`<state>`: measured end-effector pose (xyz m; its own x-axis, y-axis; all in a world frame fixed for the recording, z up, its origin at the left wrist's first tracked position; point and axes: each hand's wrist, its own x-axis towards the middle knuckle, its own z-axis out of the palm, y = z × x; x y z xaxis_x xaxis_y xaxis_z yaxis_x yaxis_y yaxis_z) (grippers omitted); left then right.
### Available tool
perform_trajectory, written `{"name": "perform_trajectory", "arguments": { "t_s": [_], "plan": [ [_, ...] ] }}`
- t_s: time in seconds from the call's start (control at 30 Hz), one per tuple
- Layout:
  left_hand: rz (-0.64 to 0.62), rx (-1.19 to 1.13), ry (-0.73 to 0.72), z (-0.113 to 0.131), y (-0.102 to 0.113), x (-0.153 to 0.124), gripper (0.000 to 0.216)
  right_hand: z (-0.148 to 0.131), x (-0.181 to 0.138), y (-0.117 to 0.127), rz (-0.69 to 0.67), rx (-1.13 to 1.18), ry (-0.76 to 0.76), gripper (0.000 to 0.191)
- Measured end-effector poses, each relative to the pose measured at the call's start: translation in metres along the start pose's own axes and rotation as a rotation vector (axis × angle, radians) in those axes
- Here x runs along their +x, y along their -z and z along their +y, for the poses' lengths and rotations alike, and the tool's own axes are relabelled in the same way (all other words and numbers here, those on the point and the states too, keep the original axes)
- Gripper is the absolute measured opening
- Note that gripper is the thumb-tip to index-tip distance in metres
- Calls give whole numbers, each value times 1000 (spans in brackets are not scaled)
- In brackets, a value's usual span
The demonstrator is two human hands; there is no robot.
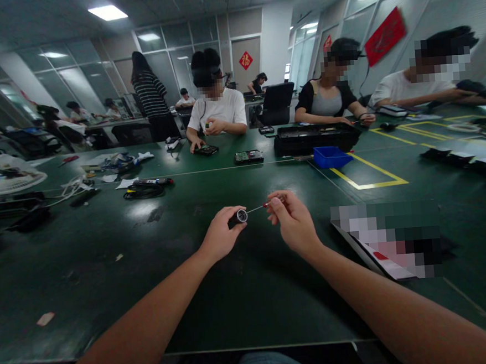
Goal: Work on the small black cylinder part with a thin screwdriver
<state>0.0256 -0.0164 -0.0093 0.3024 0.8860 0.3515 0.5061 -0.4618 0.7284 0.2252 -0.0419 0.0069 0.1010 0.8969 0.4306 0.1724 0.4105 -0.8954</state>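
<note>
My left hand (223,234) is closed around a short black cylinder (241,216), whose silvery round end faces me. I cannot make out what the inside of that end holds. In my right hand (290,218) is a screwdriver (258,207) with a thin metal shaft and a red part at the handle. Its shaft points left, and the tip reaches the edge of the cylinder's end; whether it touches is too small to tell. Both hands are above the green tabletop (251,292).
A blue bin (331,157) stands beside a long black case (317,139). Coiled black cable (144,189) lies far left, a circuit board (248,156) at the middle back. Near my right forearm rests a white tray-like object (366,249), partly blurred. Several people sit across the table.
</note>
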Motion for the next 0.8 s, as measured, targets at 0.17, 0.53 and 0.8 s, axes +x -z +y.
{"name": "perform_trajectory", "arguments": {
  "t_s": [0.17,0.53,0.8],
  "plan": [
    [6,-10,24,3,1,1,37,1,1,-1,-23,23,5,24],
    [-17,-12,18,-1,1,-1,37,-6,4,3,61,-225,42,31],
    [-11,-14,11,-2,1,0,36,-10,4,3,70,-255,116,26]
  ]
}}
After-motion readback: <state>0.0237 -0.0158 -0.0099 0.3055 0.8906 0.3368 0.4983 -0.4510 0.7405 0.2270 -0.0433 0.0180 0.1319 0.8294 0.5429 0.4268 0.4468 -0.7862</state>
